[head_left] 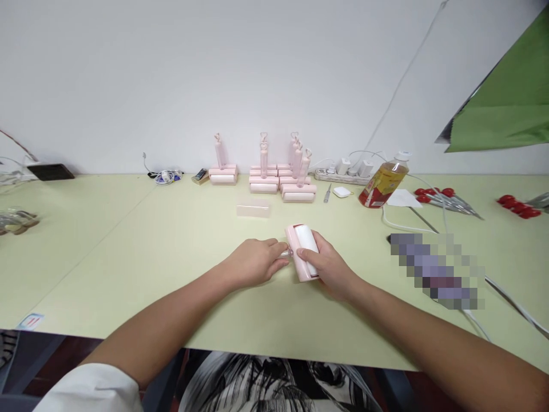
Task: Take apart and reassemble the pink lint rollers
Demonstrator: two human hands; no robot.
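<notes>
A pink lint roller (295, 257) with a white roll is held just above the table in front of me. My right hand (332, 266) wraps round its head from the right, thumb lying across the front of the roll. From the left, my left hand (259, 260) pinches the roller's clear handle close to where it meets the head; most of the handle is hidden by the fingers. Beyond my hands a clear pinkish cover (253, 208) lies on the table. Several similar lint rollers (263, 186) stand farther back with handles upright.
Along the wall are a power strip (341, 176) with chargers, a small screwdriver (327, 193), a white square gadget (342, 192) and a bottle of amber drink (384, 182). Coiled cables (166, 177) lie at back left. Red-ended tools (446, 200) and a blurred-out item (433, 272) are on the right.
</notes>
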